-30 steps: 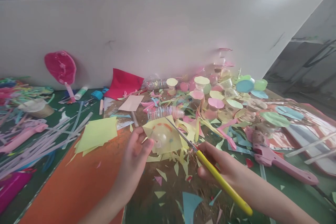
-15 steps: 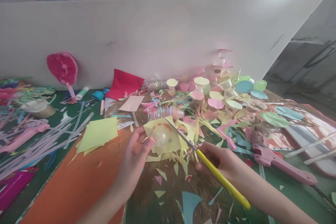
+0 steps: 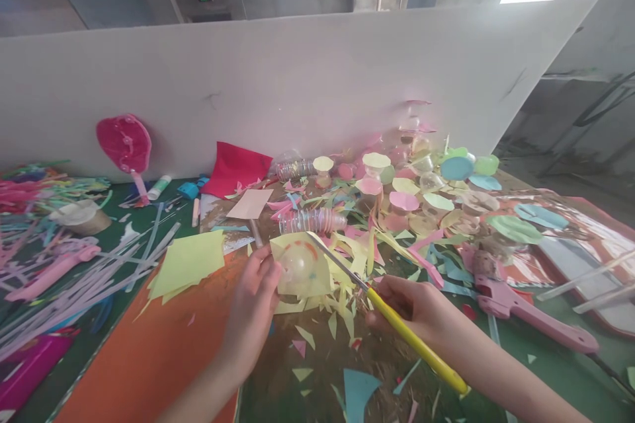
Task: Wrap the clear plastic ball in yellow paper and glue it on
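My left hand (image 3: 255, 301) is closed on a yellow paper piece with a clear plastic dome (image 3: 300, 268) stuck to it, held just above the table. My right hand (image 3: 414, 310) grips yellow-handled scissors (image 3: 391, 320). Their metal blades reach up and left along the right edge of the yellow paper. Small yellow paper snippets (image 3: 342, 304) lie under and around the piece.
A pink glue gun (image 3: 520, 310) lies to the right. Many paper-topped plastic cups (image 3: 401, 201) and a clear bottle (image 3: 317, 219) crowd the back. A stack of yellow paper (image 3: 191, 261) lies on an orange sheet (image 3: 149, 350); strips pile at left. A white board (image 3: 297, 79) stands behind.
My left hand has turned the yellow piece slightly and drawn it a little left. The scissors have stayed at its right edge. The view has tipped a little upward.
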`<state>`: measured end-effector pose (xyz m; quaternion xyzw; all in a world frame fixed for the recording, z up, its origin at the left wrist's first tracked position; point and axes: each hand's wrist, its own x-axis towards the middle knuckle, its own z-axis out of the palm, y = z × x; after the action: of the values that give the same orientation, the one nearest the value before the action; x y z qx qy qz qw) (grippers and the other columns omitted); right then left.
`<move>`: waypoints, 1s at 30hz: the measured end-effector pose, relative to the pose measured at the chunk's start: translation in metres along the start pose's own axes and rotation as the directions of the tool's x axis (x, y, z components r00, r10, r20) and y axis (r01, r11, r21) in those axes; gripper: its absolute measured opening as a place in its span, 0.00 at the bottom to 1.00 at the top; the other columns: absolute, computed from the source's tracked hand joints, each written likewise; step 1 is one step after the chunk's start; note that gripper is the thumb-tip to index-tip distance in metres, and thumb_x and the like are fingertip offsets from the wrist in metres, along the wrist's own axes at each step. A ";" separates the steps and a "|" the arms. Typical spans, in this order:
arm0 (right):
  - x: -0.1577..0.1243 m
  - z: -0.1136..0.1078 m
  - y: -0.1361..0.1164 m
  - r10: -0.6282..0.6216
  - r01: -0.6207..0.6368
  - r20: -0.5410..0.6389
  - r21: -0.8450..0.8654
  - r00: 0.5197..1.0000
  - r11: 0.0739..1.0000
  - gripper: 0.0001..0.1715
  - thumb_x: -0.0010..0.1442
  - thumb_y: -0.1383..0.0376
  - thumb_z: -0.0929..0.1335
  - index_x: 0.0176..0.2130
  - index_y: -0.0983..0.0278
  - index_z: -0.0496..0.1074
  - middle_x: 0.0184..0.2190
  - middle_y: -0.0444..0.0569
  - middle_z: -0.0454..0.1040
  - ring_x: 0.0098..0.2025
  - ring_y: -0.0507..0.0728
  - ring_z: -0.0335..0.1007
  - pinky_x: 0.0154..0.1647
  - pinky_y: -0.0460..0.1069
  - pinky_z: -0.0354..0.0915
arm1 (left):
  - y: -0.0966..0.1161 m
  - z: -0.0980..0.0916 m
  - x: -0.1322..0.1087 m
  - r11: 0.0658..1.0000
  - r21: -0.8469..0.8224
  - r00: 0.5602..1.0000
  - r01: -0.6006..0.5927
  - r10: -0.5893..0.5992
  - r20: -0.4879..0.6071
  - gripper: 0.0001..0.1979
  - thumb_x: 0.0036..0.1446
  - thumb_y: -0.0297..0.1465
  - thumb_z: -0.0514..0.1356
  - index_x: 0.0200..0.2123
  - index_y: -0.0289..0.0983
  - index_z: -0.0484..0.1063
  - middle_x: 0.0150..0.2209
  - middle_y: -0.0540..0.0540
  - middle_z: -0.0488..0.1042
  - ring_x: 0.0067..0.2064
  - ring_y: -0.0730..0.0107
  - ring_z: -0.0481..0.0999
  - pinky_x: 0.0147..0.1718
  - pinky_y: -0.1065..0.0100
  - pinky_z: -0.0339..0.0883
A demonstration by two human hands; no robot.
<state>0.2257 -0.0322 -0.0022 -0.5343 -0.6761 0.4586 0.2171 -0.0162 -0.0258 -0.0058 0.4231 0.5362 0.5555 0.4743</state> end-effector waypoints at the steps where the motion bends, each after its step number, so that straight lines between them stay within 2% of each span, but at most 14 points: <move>1: -0.001 0.000 0.000 0.005 -0.005 -0.006 -0.007 1.000 1.000 0.22 0.55 0.50 0.71 0.27 0.62 0.61 0.21 0.36 0.52 0.25 0.50 0.44 0.23 0.46 0.44 | 0.000 -0.001 0.001 1.000 -0.017 1.000 0.017 -0.017 0.019 0.26 0.58 0.47 0.60 0.55 0.42 0.66 0.50 0.42 0.77 0.47 0.54 0.79 0.39 0.63 0.72; 4: -0.005 -0.001 -0.002 0.033 -0.033 -0.009 -0.029 0.999 0.999 0.25 0.56 0.48 0.70 0.25 0.62 0.60 0.21 0.36 0.52 0.24 0.49 0.43 0.22 0.46 0.43 | 0.001 -0.003 0.002 0.999 -0.039 0.999 0.025 -0.025 0.022 0.26 0.57 0.47 0.60 0.56 0.44 0.64 0.52 0.43 0.76 0.47 0.55 0.79 0.40 0.63 0.72; 7: -0.008 -0.002 -0.005 0.062 -0.062 0.010 -0.036 0.998 0.997 0.23 0.57 0.47 0.68 0.27 0.62 0.61 0.22 0.38 0.54 0.25 0.50 0.46 0.23 0.46 0.45 | 0.002 -0.002 0.003 1.000 -0.014 1.000 -0.003 0.002 -0.008 0.27 0.56 0.48 0.61 0.55 0.42 0.65 0.52 0.41 0.76 0.46 0.54 0.79 0.39 0.63 0.72; 15: -0.014 -0.004 -0.013 0.064 -0.059 0.084 -0.066 0.994 0.996 0.23 0.62 0.48 0.64 0.27 0.62 0.59 0.24 0.39 0.56 0.27 0.50 0.48 0.24 0.46 0.47 | 0.004 0.002 0.001 1.000 -0.008 0.993 -0.026 0.025 -0.112 0.29 0.51 0.49 0.62 0.52 0.41 0.67 0.48 0.41 0.78 0.45 0.53 0.79 0.39 0.63 0.72; 19: -0.016 -0.009 -0.018 0.094 -0.078 0.138 -0.113 0.986 0.990 0.24 0.59 0.46 0.65 0.27 0.61 0.57 0.25 0.38 0.55 0.27 0.50 0.46 0.24 0.46 0.46 | 0.007 0.001 0.001 1.000 0.009 0.993 0.006 -0.005 -0.114 0.27 0.50 0.48 0.64 0.50 0.42 0.69 0.50 0.43 0.77 0.47 0.51 0.78 0.39 0.61 0.73; 23: -0.017 -0.012 -0.019 0.110 -0.086 0.147 -0.160 0.983 0.983 0.20 0.59 0.51 0.65 0.28 0.61 0.55 0.25 0.38 0.54 0.27 0.50 0.46 0.24 0.46 0.46 | 0.011 -0.001 0.000 1.000 -0.005 0.995 0.020 -0.020 -0.099 0.27 0.49 0.49 0.65 0.49 0.43 0.69 0.52 0.43 0.76 0.49 0.49 0.77 0.41 0.61 0.73; 26: -0.017 -0.012 -0.018 0.122 -0.093 0.146 -0.193 0.982 0.977 0.18 0.57 0.54 0.66 0.29 0.61 0.55 0.24 0.37 0.54 0.27 0.50 0.46 0.25 0.46 0.45 | 0.010 -0.002 0.000 0.999 -0.029 0.996 0.020 -0.022 -0.091 0.28 0.48 0.49 0.65 0.50 0.44 0.68 0.54 0.42 0.75 0.49 0.49 0.77 0.40 0.62 0.73; 30: -0.017 -0.014 -0.019 0.133 -0.101 0.152 -0.201 0.979 0.974 0.19 0.52 0.53 0.69 0.30 0.60 0.57 0.26 0.38 0.58 0.28 0.51 0.48 0.25 0.46 0.46 | 0.005 -0.004 0.001 1.000 -0.015 0.996 0.022 -0.023 -0.082 0.31 0.48 0.50 0.65 0.52 0.44 0.67 0.55 0.41 0.74 0.47 0.50 0.78 0.38 0.63 0.74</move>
<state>0.2327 -0.0429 0.0246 -0.5520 -0.7003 0.4455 0.0804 -0.0205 -0.0260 -0.0014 0.3906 0.5560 0.5707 0.4612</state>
